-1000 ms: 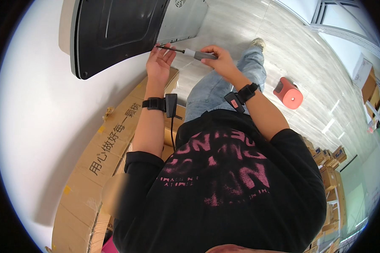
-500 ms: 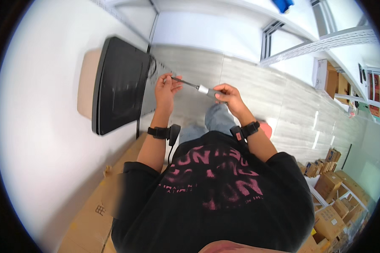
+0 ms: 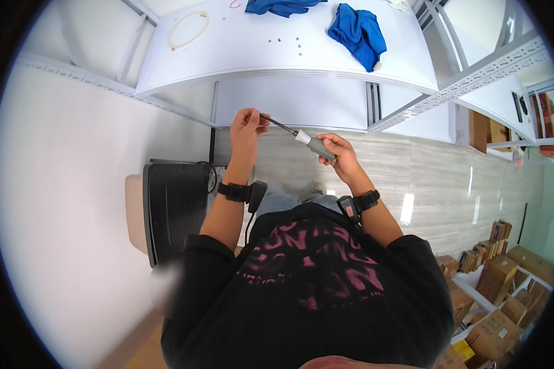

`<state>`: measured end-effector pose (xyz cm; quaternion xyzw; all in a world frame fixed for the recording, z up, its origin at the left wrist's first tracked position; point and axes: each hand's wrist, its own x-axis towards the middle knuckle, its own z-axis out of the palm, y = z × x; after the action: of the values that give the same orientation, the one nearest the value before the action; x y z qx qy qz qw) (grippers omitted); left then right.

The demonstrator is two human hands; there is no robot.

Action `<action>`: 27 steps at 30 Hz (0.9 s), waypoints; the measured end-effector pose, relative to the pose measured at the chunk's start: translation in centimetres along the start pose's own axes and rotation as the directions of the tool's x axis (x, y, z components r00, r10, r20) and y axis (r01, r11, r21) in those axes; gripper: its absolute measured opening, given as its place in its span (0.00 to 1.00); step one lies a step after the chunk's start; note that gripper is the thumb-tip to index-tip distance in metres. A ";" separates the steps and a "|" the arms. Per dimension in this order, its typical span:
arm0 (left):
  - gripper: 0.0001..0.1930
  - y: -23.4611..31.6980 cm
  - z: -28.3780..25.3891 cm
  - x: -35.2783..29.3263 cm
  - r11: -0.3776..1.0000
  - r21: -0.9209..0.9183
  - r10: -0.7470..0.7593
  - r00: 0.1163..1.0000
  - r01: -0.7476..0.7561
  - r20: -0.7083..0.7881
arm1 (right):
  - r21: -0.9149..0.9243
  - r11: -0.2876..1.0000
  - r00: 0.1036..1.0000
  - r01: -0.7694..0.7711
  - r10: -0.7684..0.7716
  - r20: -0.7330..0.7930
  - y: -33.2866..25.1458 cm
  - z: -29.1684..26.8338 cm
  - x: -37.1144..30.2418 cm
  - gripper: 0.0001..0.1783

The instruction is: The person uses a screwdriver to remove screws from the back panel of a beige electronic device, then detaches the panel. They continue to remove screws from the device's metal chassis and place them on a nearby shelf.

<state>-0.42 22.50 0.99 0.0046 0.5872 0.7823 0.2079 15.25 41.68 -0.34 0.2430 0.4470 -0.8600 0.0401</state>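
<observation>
A screwdriver (image 3: 303, 137) with a grey handle, a white collar and a thin dark shaft is held slantwise in front of my body. My right hand (image 3: 342, 157) is wrapped round its handle. At the shaft's far end, the fingers of my left hand (image 3: 246, 126) pinch the tip, which they hide. Beyond both hands is a white shelf (image 3: 234, 64). On it lie several small metal pieces (image 3: 299, 46), a pale yellow ring of tubing (image 3: 201, 31) and a crumpled blue cloth (image 3: 358, 37). A second blue cloth (image 3: 283, 6) is cut off at the upper edge.
A black panel-like object (image 3: 177, 209) with a tan back and a cable stands at the left by the white wall (image 3: 74, 184). Metal shelf posts and a perforated beam (image 3: 492, 67) are on the right. Cardboard boxes (image 3: 496, 280) are stacked at the lower right, beside the grey floor (image 3: 406, 166).
The view has swung, so the white shelf with its cloths, ring and small pieces now shows, and the black object sits lower. Both hands keep hold of the screwdriver.
</observation>
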 end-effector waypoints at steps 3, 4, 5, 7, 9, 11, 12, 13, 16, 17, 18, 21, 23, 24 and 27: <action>0.07 -0.1 1.1 4.9 0.998 0.061 -0.011 0.996 0.006 0.084 | 0.014 0.999 0.999 0.038 -0.038 -0.023 -0.6 -0.8 2.1 0.13; 0.06 -0.5 1.2 6.9 0.991 0.126 0.045 0.997 -0.052 0.058 | -0.006 0.999 0.998 0.053 -0.054 -0.045 -0.5 -1.3 3.2 0.13; 0.06 -0.4 1.2 8.9 0.977 0.185 0.102 0.994 -0.107 0.037 | -0.034 0.997 0.995 0.066 -0.069 -0.070 -0.8 -1.6 4.1 0.13; 0.06 -0.1 1.4 12.0 0.877 0.409 0.265 0.964 -0.253 0.028 | -0.014 0.997 0.989 0.081 -0.082 -0.125 -1.2 -1.7 4.8 0.13; 0.05 0.4 1.8 14.8 0.614 0.686 0.459 0.884 -0.390 0.092 | 0.022 0.998 0.975 0.067 -0.061 -0.212 -1.8 -1.3 5.0 0.13; 0.04 0.0 2.1 17.4 0.493 0.714 0.555 0.812 -0.497 0.181 | 0.044 0.996 0.959 0.076 -0.061 -0.278 -2.3 -1.0 5.6 0.12; 0.04 -0.5 2.1 18.5 0.437 0.728 0.576 0.786 -0.528 0.224 | 0.054 0.995 0.950 0.079 -0.058 -0.308 -2.6 -0.8 5.9 0.12; 0.04 -0.7 2.1 19.3 0.375 0.741 0.592 0.759 -0.557 0.271 | 0.054 0.994 0.942 0.094 -0.071 -0.328 -2.8 -0.5 6.1 0.11; 0.03 -1.4 1.8 20.5 0.211 0.791 0.615 0.707 -0.574 0.349 | 0.058 0.990 0.923 0.126 -0.096 -0.373 -3.2 0.3 6.8 0.11; 0.03 -1.5 1.9 20.6 0.195 0.797 0.616 0.704 -0.571 0.354 | 0.066 0.989 0.919 0.132 -0.097 -0.381 -3.2 0.4 6.9 0.11; 0.03 -1.6 1.9 20.4 0.178 0.805 0.617 0.701 -0.566 0.357 | 0.073 0.988 0.917 0.137 -0.098 -0.388 -3.2 0.5 6.9 0.11; 0.03 -1.5 2.2 20.1 0.170 0.812 0.608 0.708 -0.558 0.359 | 0.087 0.986 0.910 0.139 -0.092 -0.405 -3.4 0.5 6.9 0.11; 0.03 -1.4 2.5 20.2 0.174 0.814 0.608 0.710 -0.555 0.354 | 0.070 0.989 0.917 0.129 -0.092 -0.389 -3.7 0.3 6.9 0.12; 0.04 -1.4 2.5 20.2 0.175 0.813 0.610 0.709 -0.556 0.354 | 0.059 0.991 0.922 0.120 -0.090 -0.377 -3.9 0.1 6.9 0.12; 0.07 -1.4 1.9 20.4 0.162 0.803 0.612 0.697 -0.573 0.374 | 0.025 0.996 0.941 0.086 -0.073 -0.331 -4.9 -0.7 6.7 0.12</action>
<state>-18.11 31.33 -4.53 0.3250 0.8543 0.3733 -0.1589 8.26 46.16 -0.04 0.3660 0.4399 -0.8166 -0.0749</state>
